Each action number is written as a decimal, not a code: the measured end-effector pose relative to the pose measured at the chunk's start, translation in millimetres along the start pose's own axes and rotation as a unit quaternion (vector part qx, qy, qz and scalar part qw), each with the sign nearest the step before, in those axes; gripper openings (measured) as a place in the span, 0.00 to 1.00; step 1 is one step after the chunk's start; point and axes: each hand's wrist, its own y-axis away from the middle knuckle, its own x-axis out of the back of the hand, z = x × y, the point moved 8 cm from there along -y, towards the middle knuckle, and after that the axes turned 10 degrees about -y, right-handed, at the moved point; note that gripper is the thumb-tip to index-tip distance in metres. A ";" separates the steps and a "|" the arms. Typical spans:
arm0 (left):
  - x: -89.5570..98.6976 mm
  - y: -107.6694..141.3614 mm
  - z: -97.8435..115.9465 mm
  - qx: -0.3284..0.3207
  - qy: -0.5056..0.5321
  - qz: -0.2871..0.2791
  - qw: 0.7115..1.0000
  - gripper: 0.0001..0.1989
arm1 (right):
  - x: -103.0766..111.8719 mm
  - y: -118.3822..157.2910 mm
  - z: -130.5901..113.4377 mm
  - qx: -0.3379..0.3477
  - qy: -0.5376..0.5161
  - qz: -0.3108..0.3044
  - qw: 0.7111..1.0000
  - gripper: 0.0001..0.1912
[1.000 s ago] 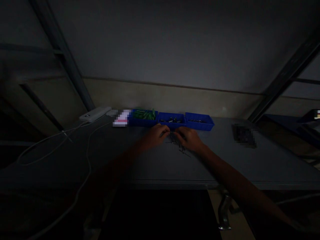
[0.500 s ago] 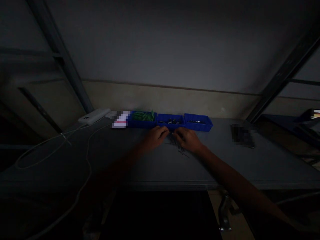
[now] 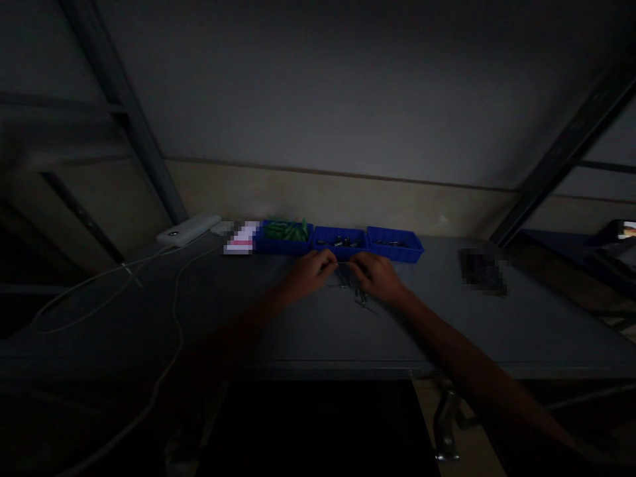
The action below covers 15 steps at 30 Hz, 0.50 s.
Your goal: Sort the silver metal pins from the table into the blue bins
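My left hand (image 3: 312,271) is closed in a pinch on one end of a thin metal rod (image 3: 343,263). Just to its right, my right hand (image 3: 377,275) pinches the other end, with a narrow gap between the two sets of fingertips. The dim light hides the rod's exact kind. Below the fingers, several small thin metal parts (image 3: 365,303) lie loose on the grey table (image 3: 318,331). Right behind my hands stands a blue bin (image 3: 339,252) with small dark and shiny metal pieces in it.
Left of that bin, another blue bin (image 3: 284,248) holds green pieces; a third blue bin (image 3: 396,252) on the right contains thin metal parts. A white box-shaped device (image 3: 187,230) with a cable (image 3: 175,311) sits at left. A blurred dark object (image 3: 481,270) lies at right.
Both hands stay nearly in place, still pinching the rod. The gap between the fingertips shows slightly more clearly. The whole view has shifted a little.
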 end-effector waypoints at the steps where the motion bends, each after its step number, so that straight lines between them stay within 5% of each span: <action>1: -2.5 0.7 0.4 -0.001 -0.004 -0.014 1.000 0.09 | 4.8 -0.4 8.8 -0.023 0.010 0.018 1.000 0.14; 8: -16.5 7.2 16.3 -0.068 -0.075 -0.104 0.989 0.08 | 69.8 26.1 103.4 -0.287 0.096 0.218 0.928 0.21; 15: -26.7 7.7 15.8 -0.089 -0.087 -0.131 0.983 0.05 | 86.5 45.0 123.7 -0.368 0.126 0.266 0.882 0.20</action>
